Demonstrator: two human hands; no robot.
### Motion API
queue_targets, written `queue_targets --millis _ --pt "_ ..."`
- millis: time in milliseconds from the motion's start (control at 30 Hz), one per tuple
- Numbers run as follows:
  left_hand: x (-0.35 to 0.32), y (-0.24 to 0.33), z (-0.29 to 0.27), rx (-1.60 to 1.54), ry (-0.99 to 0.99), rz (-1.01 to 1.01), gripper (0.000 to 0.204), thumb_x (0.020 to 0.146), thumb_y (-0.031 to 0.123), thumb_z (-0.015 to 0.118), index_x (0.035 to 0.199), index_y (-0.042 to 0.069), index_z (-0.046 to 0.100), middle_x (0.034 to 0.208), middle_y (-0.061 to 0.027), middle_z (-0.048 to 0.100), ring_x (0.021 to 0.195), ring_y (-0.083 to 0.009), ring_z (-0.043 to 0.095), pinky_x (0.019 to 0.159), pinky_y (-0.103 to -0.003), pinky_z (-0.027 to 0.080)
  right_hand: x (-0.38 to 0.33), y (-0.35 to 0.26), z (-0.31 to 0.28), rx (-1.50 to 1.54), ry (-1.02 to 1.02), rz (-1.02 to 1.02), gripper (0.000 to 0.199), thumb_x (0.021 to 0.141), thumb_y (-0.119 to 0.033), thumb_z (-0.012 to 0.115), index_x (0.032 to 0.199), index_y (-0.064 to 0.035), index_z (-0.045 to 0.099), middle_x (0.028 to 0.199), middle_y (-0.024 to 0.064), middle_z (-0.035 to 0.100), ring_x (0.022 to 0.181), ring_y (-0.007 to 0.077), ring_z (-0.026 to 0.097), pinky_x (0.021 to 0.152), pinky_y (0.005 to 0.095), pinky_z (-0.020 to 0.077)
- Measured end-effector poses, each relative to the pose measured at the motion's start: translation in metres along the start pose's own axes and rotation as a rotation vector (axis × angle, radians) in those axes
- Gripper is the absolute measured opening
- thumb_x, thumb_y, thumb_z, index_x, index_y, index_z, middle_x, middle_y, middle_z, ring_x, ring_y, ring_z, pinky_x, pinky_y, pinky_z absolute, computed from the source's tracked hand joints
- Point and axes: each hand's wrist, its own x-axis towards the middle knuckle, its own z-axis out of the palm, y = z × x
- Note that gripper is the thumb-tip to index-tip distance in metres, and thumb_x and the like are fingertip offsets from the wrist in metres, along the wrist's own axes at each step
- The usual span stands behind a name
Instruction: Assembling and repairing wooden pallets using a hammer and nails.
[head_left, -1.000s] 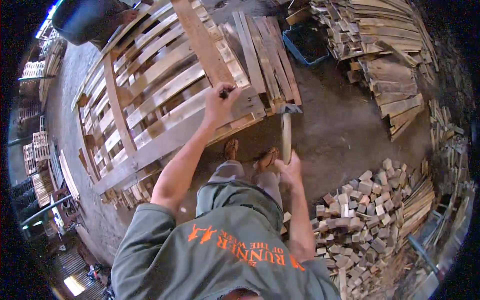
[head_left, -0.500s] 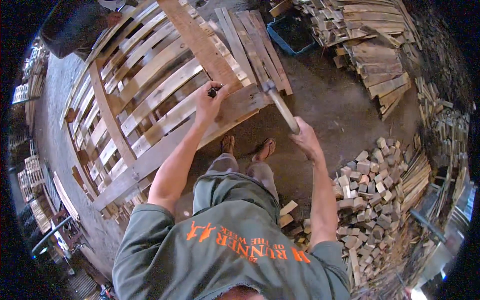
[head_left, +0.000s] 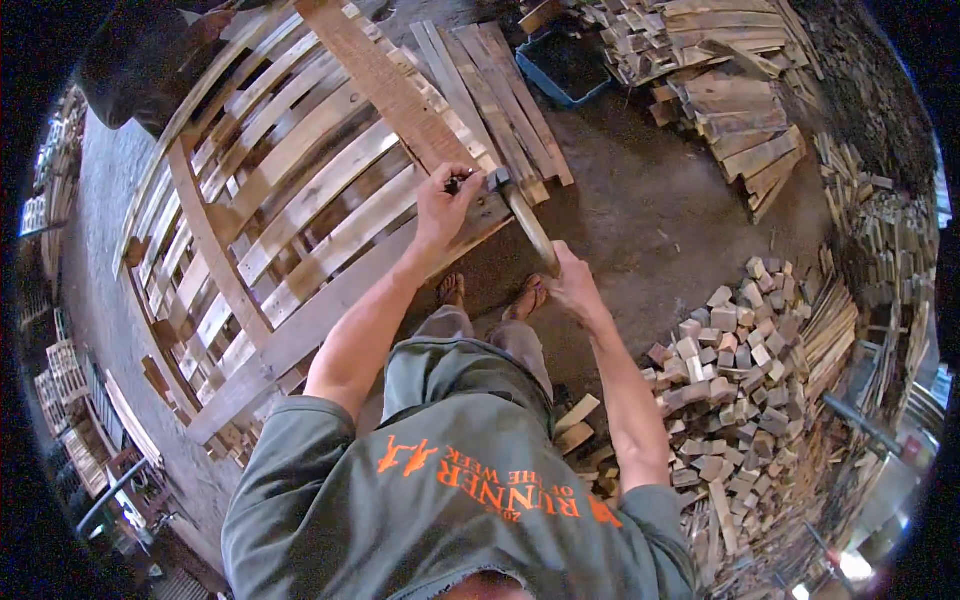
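A wooden pallet (head_left: 300,190) of spaced slats lies in front of me to the left. My left hand (head_left: 443,208) is closed over its near right corner, with small dark nails (head_left: 457,184) showing between the curled fingers. Beneath and beside the fingers are the end of a brown crosswise board (head_left: 390,85) and the pallet's near edge board (head_left: 310,318). My right hand (head_left: 575,285) grips the lower end of the pale handle of a hammer (head_left: 528,222). The hammer's metal head is at the pallet corner, just right of my left fingers; whether it touches anything there I cannot tell.
Loose planks (head_left: 500,100) lie beyond the corner, near a blue crate (head_left: 565,70). Stacked boards (head_left: 740,120) stand at the far right. A heap of wooden blocks (head_left: 735,350) is at my right. Another person (head_left: 145,65) is at the far left, beside the pallet.
My right hand has moved left, bringing the hammer head from beyond the pallet's corner to beside my left fingers. My left hand stays closed at the corner; the view has shifted slightly.
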Motion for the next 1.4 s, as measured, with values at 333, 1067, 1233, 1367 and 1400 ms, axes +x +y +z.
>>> queue_targets --millis 333,1067,1233,1367,1400 --pt "-0.004 -0.026 0.002 0.023 0.073 0.129 0.017 0.08 0.016 0.071 0.085 0.002 0.063 0.074 -0.0121 0.062 0.064 -0.0213 0.06 0.059 -0.031 0.046 -0.057 -0.094 -0.025 0.327 0.087 0.171 0.042 0.076 -0.02 0.067 0.109 -0.0018 0.049 0.083 0.0213 0.062 0.073 0.0334 0.063 0.067 0.0397 0.0486" --pt "-0.006 -0.036 0.007 0.064 -0.016 0.187 0.02 0.074 0.017 0.074 0.083 0.004 0.061 0.081 -0.0132 0.064 0.076 -0.0309 0.063 0.067 -0.039 0.049 -0.067 -0.173 -0.027 0.096 0.3 0.062 0.033 0.079 -0.018 0.065 0.103 0.0005 0.052 0.075 0.0205 0.059 0.065 0.035 0.06 0.059 0.0421 0.0463" --pt "-0.003 -0.023 0.001 -0.029 -0.033 0.245 0.018 0.073 0.011 0.068 0.087 0.003 0.06 0.08 -0.0132 0.062 0.074 -0.0279 0.062 0.067 -0.037 0.049 -0.056 -0.139 -0.011 -0.012 0.115 0.218 0.034 0.078 -0.018 0.065 0.104 0.0001 0.052 0.082 0.0228 0.061 0.073 0.0401 0.061 0.064 0.0433 0.0468" --pt "-0.009 -0.031 -0.008 -0.177 0.019 0.074 0.018 0.075 0.011 0.06 0.09 0.002 0.058 0.078 -0.0127 0.06 0.073 -0.0225 0.059 0.067 -0.033 0.047 -0.066 -0.141 -0.015 0.08 0.167 0.228 0.034 0.077 -0.018 0.064 0.103 0.0018 0.051 0.085 0.0266 0.061 0.083 0.0431 0.06 0.069 0.0459 0.0469" --pt "-0.007 -0.037 -0.008 -0.253 0.04 -0.007 0.019 0.075 0.013 0.059 0.09 0.002 0.057 0.077 -0.012 0.06 0.073 -0.0201 0.059 0.067 -0.032 0.047 -0.066 -0.141 -0.015 0.112 0.203 0.202 0.034 0.077 -0.017 0.064 0.102 0.0024 0.051 0.086 0.0281 0.06 0.086 0.044 0.06 0.07 0.0467 0.0469"
